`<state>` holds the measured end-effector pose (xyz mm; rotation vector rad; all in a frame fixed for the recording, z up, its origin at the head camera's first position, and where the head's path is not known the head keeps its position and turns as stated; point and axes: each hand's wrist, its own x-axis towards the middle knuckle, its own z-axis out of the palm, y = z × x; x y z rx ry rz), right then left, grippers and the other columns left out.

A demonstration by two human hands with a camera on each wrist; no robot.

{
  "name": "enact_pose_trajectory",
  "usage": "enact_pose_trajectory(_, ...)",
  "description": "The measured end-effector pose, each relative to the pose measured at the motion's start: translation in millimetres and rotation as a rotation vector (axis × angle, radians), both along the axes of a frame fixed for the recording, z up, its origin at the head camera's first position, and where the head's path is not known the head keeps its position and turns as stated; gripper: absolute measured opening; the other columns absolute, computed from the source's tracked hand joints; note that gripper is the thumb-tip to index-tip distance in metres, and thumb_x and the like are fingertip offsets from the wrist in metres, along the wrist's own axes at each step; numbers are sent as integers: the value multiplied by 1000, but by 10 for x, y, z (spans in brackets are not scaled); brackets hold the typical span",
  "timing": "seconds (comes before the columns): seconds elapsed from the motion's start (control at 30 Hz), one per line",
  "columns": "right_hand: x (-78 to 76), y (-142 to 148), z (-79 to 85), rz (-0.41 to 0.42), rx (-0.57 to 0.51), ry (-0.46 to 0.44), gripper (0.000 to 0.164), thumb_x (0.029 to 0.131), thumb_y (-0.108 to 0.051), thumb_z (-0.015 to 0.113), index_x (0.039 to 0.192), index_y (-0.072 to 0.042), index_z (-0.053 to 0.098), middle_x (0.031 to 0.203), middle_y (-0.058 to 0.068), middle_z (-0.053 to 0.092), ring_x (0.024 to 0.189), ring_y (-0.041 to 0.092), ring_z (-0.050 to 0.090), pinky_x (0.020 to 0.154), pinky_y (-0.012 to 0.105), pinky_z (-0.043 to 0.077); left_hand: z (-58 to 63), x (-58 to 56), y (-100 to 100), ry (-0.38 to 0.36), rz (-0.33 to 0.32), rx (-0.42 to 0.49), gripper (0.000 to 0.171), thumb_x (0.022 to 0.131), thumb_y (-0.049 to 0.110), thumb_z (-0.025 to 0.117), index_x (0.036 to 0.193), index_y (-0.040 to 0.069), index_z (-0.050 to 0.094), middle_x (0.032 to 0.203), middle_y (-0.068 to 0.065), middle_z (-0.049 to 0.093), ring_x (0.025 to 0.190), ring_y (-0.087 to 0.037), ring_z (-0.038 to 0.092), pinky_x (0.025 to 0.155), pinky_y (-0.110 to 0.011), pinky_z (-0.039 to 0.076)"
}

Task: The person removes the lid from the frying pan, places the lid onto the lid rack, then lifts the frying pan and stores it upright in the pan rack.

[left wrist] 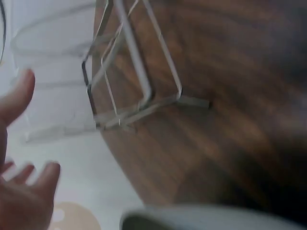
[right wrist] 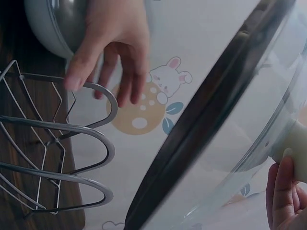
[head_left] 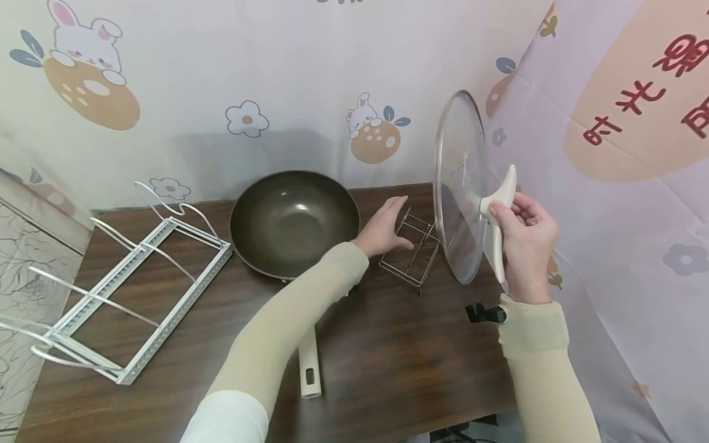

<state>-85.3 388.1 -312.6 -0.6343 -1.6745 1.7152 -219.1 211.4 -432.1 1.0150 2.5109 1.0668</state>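
My right hand (head_left: 528,237) pinches the cream handle (head_left: 498,221) of a round glass lid (head_left: 460,191), which stands nearly upright above the table. In the right wrist view the lid's dark rim (right wrist: 201,103) crosses the picture at a slant. Over a small wire rack (head_left: 400,275) reaches my left hand (head_left: 382,227), thumb and fingers spread apart with nothing between them. The right wrist view shows its thumb (right wrist: 76,79) close by one of the metal hoops (right wrist: 108,98); whether they touch I cannot tell. The left wrist view is blurred.
A dark frying pan (head_left: 293,227) sits left of the wire rack, its cream handle (head_left: 309,363) pointing towards me. Farther left lies a white rack (head_left: 177,312) with upright wire dividers. A patterned curtain (head_left: 299,74) hangs behind the wooden table (head_left: 382,369) and along its right side.
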Motion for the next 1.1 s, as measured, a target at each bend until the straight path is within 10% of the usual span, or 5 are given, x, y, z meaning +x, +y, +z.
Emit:
enact_pose_trajectory(0.17,-10,-16,29,-1,-56,34,20,82,1,82,100,-6,75,88,2,69,78,11,64,70,14,59,50,-257,-105,-60,-247,-35,111,81,19,89,166,21,19,174,2,19,160,-19,25,129,-33,30)
enact_pose_trajectory(0.33,-29,-37,60,11,-82,78,22,81,4,81,101,-4,76,88,4,71,77,12,66,70,16,60,41,-407,-126,-43,-349,-106,103,86,7,84,166,21,20,174,4,20,160,-16,25,128,-32,32)
enact_pose_trajectory(0.57,-34,-85,107,26,-111,75,20,81,4,81,100,-3,75,86,5,70,75,12,66,70,16,61,19,-422,-99,86,-322,-100,80,90,5,79,158,13,39,165,-2,40,154,-19,38,127,-29,34)
enact_pose_trajectory(1.1,-180,-148,6,89,-117,131,13,86,3,76,97,-4,75,82,3,70,70,9,65,66,15,60,-88,-320,-119,79,-97,-12,74,88,15,81,154,12,46,162,-4,47,144,-22,52,120,-34,44)
